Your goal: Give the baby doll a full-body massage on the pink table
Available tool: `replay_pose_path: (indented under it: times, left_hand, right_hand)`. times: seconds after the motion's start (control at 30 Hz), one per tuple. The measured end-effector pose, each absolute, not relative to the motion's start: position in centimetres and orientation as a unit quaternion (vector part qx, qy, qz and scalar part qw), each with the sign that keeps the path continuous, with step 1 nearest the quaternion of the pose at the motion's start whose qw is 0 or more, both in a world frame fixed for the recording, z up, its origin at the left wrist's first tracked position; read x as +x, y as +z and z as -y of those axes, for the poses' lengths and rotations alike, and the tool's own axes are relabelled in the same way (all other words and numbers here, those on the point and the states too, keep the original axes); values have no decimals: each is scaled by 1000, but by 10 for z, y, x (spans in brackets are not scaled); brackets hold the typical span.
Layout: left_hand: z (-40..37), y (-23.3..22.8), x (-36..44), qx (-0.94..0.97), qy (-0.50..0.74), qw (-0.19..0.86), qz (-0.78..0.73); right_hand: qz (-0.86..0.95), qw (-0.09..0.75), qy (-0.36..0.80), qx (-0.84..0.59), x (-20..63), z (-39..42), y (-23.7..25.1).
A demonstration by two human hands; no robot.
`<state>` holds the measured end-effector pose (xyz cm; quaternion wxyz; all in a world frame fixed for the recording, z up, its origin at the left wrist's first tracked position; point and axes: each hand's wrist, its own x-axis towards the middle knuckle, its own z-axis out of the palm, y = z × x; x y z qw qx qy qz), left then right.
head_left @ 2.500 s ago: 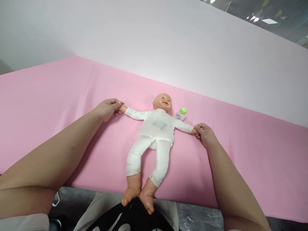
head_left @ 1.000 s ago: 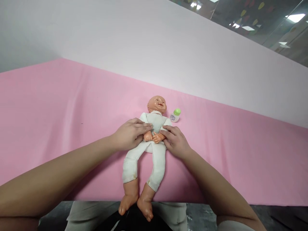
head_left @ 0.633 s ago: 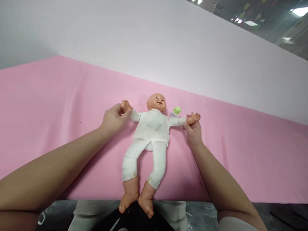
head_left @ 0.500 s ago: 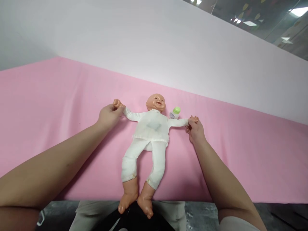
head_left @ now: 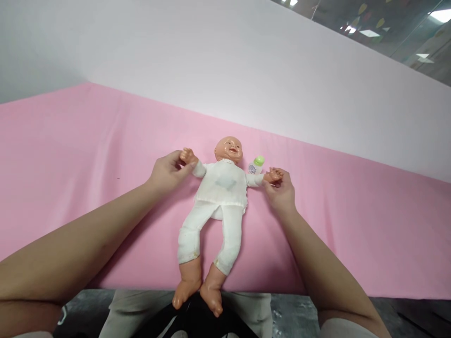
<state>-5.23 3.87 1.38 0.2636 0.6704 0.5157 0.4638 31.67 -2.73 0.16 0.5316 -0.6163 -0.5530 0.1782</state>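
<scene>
- Head view: I count one baby doll [head_left: 220, 197], one small green-capped bottle [head_left: 256, 165], two hands.
- Doll's feet overhang the pink sheet's [head_left: 70, 155] near edge; open sheet on both sides.
- Doll supine, white suit, bald, mid-sheet.
- Left hand [head_left: 165, 171] and right hand [head_left: 281, 192], apart, each pinch a doll wrist.

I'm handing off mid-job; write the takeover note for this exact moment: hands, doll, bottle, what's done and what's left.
Left hand: closed on the baby doll's wrist, arm bent up beside the head.
Right hand: closed on the doll's other wrist, arm out sideways and a little bent.
Doll: on its back on the pink sheet, in white clothes, feet hanging over the near edge.
Small green-capped bottle: lying on the sheet by the doll's head, untouched.
Done: both arms gripped and raised off the chest.
Left: judging by the grip, the arm moves look unfinished; bottle unused.
</scene>
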Motion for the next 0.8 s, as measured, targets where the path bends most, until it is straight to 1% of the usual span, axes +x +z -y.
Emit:
replay_pose_path:
  times: [0.03, 0.13, 0.2, 0.3, 0.37, 0.43, 0.5, 0.57, 0.63, 0.67, 0.73, 0.8]
  left_hand:
    - [-32, 15, -48, 710, 446, 241, -489]
    - [-17, 15, -39, 832, 374, 159, -377]
    - [-14, 14, -37, 887, 328, 102, -308]
    - [-16, 13, -37, 918, 291, 35, -268]
    - [-18, 11, -37, 916, 294, 28, -271]
    - [-20, 11, -37, 903, 312, 48, -290]
    - [-20, 11, -38, 876, 340, 77, -333]
    - [-22, 14, -40, 827, 364, 113, -413]
    - [-26, 18, -45, 757, 380, 152, -510]
    - [-30, 19, -49, 720, 385, 171, -552]
    - [-41, 20, -58, 654, 392, 205, -613]
    - [-54, 19, -67, 616, 373, 237, -652]
  right_hand:
    - [599, 519, 152, -591, 306, 34, 3]
    - [755, 434, 54, -489, 280, 48, 3]
    - [822, 384, 2, -420, 269, 51, 1]
    - [857, 351, -38, -377, 265, 51, -3]
    - [857, 347, -31, -379, 267, 48, -5]
    - [838, 359, 3, -410, 272, 43, -6]
    - [783, 397, 63, -474, 281, 37, -6]
    - [695, 466, 133, -532, 293, 28, -7]
    - [606, 544, 190, -548, 310, 18, -9]
    - [577, 568, 210, -548, 319, 13, -11]
    - [520, 584, 245, -573, 339, 4, -15]
    - [467, 558, 281, -626, 356, -4, -20]
